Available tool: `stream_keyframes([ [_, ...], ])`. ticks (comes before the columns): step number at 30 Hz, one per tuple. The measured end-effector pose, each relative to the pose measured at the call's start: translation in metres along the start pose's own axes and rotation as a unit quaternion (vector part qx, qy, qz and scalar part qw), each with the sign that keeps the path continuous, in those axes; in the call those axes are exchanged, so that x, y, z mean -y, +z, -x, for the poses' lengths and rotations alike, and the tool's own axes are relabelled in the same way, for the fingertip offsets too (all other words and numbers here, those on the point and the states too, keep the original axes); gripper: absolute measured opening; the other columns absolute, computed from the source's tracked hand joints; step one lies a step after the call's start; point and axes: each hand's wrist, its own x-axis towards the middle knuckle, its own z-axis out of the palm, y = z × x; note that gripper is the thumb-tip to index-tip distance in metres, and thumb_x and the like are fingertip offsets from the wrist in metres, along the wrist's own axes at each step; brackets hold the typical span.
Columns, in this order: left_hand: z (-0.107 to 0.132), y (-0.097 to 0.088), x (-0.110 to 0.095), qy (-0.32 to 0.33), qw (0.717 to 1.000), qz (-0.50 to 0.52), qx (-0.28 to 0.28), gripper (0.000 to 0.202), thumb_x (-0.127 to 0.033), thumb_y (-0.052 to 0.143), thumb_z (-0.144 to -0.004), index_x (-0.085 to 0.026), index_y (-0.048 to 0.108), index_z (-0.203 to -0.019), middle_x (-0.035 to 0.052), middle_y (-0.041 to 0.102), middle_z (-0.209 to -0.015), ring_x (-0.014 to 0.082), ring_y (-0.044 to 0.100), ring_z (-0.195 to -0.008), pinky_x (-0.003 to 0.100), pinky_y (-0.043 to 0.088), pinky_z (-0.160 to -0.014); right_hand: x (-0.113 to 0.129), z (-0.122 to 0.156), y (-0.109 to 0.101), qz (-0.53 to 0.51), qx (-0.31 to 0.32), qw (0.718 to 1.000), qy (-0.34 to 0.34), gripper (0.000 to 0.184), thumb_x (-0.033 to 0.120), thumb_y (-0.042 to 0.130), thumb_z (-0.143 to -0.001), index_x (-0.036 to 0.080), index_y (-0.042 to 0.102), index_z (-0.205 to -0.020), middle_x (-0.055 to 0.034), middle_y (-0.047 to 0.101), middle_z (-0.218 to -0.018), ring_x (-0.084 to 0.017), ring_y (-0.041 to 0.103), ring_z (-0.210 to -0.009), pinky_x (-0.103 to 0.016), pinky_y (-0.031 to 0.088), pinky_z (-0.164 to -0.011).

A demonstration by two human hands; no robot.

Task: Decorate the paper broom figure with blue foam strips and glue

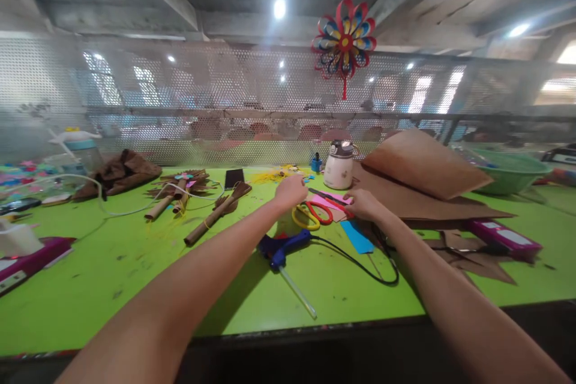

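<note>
My left hand is closed in a loose fist over the green table, just above the yellow-handled scissors. What it holds, if anything, is hidden. My right hand rests curled on pink paper, its fingers touching the red-handled scissors. A blue paper piece lies below that hand. A blue glue gun with a clear glue stick and black cord lies between my forearms.
Brown paper sheets are piled at the right, with a green basin behind. A white jar, a black phone, rolled brown paper crafts and a purple box lie around. A mesh screen backs the table.
</note>
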Motion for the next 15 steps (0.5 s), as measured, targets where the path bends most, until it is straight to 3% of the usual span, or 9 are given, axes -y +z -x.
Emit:
stream_keyframes([
  [3,0.029,-0.031,0.017,0.022,1.000,0.009,-0.012,0.016,-0.021,0.055,-0.069,-0.016,0.069,-0.075,0.0097,0.069,-0.083,0.0221,0.061,-0.081,0.031,0.043,-0.077,0.007,0.007,-0.012,0.043,-0.005,0.999,0.006,0.035,0.030,0.059,-0.070,0.016,0.067,-0.101,-0.0130,0.066,-0.105,-0.025,0.061,-0.093,-0.028,0.043,-0.073],
  [6,0.053,-0.064,0.041,0.014,0.998,0.031,-0.057,0.019,-0.025,0.055,-0.070,-0.015,0.069,-0.078,0.0079,0.069,-0.082,0.0199,0.060,-0.079,0.029,0.044,-0.074,0.022,0.021,-0.029,0.082,-0.004,0.997,0.007,0.034,0.040,0.050,-0.078,0.016,0.069,-0.091,-0.0150,0.068,-0.098,-0.027,0.062,-0.090,-0.031,0.043,-0.070],
  [9,0.066,-0.090,0.069,-0.011,0.992,0.068,-0.103,0.022,-0.027,0.054,-0.071,-0.015,0.069,-0.080,0.0064,0.069,-0.073,0.0177,0.060,-0.071,0.027,0.045,-0.067,0.039,0.042,-0.035,0.115,0.036,0.993,-0.007,0.038,0.051,0.053,-0.074,0.017,0.069,-0.078,-0.0153,0.069,-0.087,-0.028,0.064,-0.079,-0.033,0.043,-0.064],
  [11,0.069,-0.100,0.084,-0.027,0.986,0.096,-0.133,0.022,-0.027,0.055,-0.070,-0.014,0.068,-0.081,0.0068,0.068,-0.071,0.0165,0.060,-0.067,0.026,0.045,-0.063,0.047,0.057,-0.031,0.137,0.064,0.988,-0.017,0.037,0.050,0.059,-0.070,0.017,0.069,-0.083,-0.0163,0.069,-0.092,-0.032,0.064,-0.083,-0.035,0.043,-0.063],
  [15,0.071,-0.113,0.103,-0.048,0.971,0.156,-0.174,0.023,-0.026,0.054,-0.071,-0.013,0.067,-0.084,0.0067,0.068,-0.073,0.0135,0.059,-0.061,0.023,0.045,-0.055,0.048,0.075,-0.021,0.165,0.102,0.981,-0.024,0.045,0.041,0.060,-0.070,0.018,0.061,-0.109,-0.0180,0.063,-0.111,-0.035,0.060,-0.097,-0.039,0.044,-0.070],
])
